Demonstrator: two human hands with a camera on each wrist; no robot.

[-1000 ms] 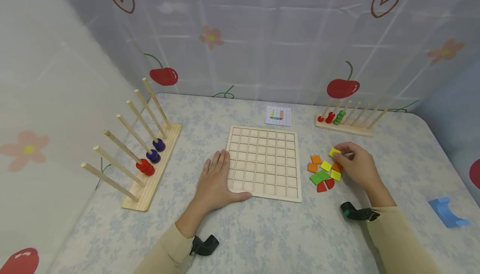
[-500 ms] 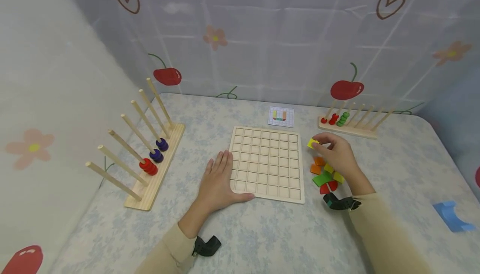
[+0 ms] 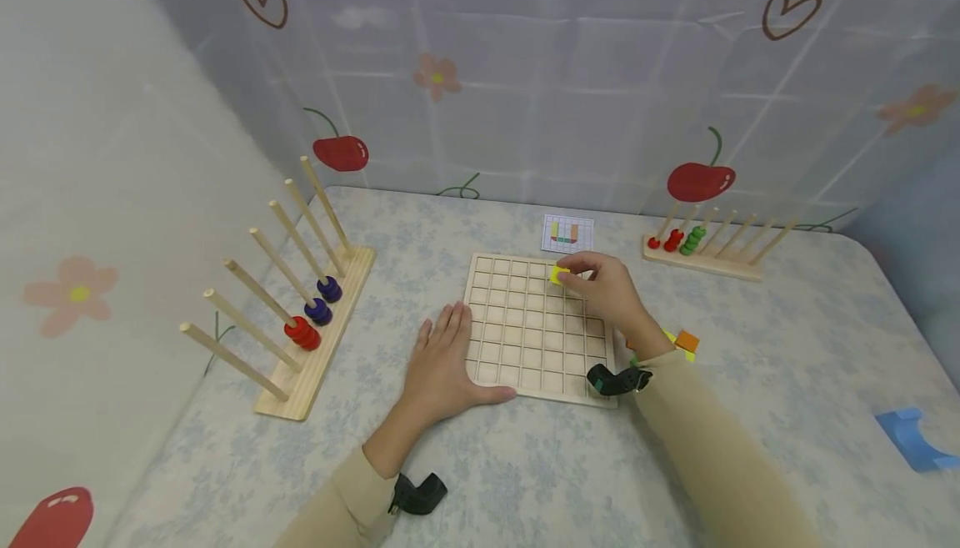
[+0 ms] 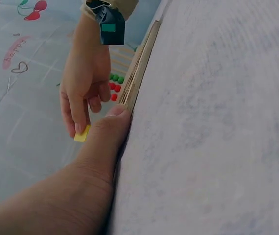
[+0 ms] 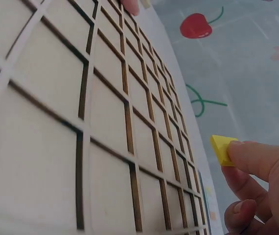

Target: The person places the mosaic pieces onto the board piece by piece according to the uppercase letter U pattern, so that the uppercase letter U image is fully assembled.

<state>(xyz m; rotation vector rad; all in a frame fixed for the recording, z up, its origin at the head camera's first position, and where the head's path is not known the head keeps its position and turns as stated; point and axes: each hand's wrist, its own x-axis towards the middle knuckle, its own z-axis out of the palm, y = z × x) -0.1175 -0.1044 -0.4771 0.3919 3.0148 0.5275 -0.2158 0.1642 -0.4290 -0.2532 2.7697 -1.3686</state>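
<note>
My right hand [image 3: 609,288] pinches a yellow square tile [image 3: 559,274] between thumb and fingertips, over the far part of a wooden grid board [image 3: 510,348]. The right wrist view shows the tile [image 5: 222,149] held up off the board's cells [image 5: 112,127]. Flat at the board's left edge, my left hand [image 3: 438,369] lies with fingers straight and the thumb along the near edge. In the left wrist view its thumb [image 4: 111,125] touches the board's side [image 4: 142,63]. Several loose tiles [image 3: 686,341] lie right of the board, partly hidden by my right forearm.
A pattern card [image 3: 567,233] with a coloured U shape lies behind the board. On the left stands a peg rack [image 3: 337,314] with red and purple rings. A smaller peg rack [image 3: 701,263] with red and green beads stands back right. A blue curved piece [image 3: 915,439] lies far right.
My right hand has lifted the yellow tile from the loose pile and carried it left over the board. The left hand has stayed at the board's edge.
</note>
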